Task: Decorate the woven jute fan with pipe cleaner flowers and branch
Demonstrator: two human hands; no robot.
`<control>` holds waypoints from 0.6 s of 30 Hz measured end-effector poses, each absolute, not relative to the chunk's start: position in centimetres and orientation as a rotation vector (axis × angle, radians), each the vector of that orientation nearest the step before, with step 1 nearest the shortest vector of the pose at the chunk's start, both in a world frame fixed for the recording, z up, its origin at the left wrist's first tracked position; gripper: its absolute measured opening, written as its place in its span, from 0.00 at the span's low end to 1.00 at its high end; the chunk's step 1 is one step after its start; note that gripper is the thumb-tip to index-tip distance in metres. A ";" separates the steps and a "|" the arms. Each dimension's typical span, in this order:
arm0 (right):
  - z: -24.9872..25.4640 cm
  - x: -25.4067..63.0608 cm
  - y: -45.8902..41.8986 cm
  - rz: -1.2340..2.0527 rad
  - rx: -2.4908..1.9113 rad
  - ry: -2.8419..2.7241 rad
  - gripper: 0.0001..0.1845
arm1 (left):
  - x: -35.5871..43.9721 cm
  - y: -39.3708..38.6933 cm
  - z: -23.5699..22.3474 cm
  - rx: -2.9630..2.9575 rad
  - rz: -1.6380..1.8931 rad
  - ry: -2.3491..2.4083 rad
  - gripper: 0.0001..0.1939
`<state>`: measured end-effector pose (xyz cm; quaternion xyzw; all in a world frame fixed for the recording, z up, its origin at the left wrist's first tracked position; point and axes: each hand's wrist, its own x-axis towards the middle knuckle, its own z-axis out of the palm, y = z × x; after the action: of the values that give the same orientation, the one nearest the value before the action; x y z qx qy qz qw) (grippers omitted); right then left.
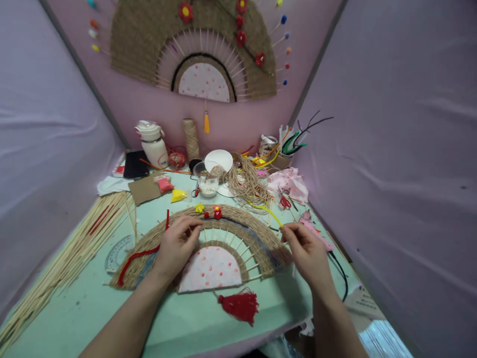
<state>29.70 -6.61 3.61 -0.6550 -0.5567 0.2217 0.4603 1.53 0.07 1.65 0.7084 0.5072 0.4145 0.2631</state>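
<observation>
A woven twine fan (264,243) with a white, red-spotted half-circle (212,268) lies on the table under my hands. Yellow and red flowers (217,213) sit along its upper band, and a red tassel (240,306) rests below. My right hand (309,248), over the fan's right end, pinches the tip of a yellow pipe cleaner (274,216). Above the fan's left half, my left hand (178,246) has thumb and fingertips pressed together; what they hold, if anything, is too small to tell. A red pipe cleaner (141,253) lies across the fan, partly behind that hand.
Thin sticks (70,258) fan out at the left. Along the back stand a white bottle (153,144), a twine spool (191,139) and a clear cup (207,181). Red scissors (285,201) and a pink glue gun (316,233) lie right. A finished-looking fan (134,44) hangs behind.
</observation>
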 end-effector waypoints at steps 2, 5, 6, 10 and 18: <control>4.6 31.7 -6.2 0.343 -1.683 -1.345 0.15 | 1.6 0.1 1.7 1.670 1.041 1.319 0.07; 5.9 34.3 -5.2 0.110 -1.775 -1.240 0.16 | 1.6 0.0 1.9 1.272 0.984 1.148 0.09; 6.3 34.9 -4.8 0.049 -1.791 -1.212 0.16 | 1.6 0.0 2.0 1.177 0.982 1.092 0.09; 8.1 36.6 -3.4 -0.178 -1.780 -1.165 0.15 | 1.5 0.0 2.2 1.006 0.960 0.990 0.12; 10.6 38.0 -1.3 -0.814 -1.627 -1.069 0.16 | 1.2 -0.3 2.2 1.042 0.875 0.890 0.15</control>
<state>37.99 -1.30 10.64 -0.6707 -0.4408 -0.3357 0.4931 1.22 -0.26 2.23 0.4655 0.3977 0.3910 0.6872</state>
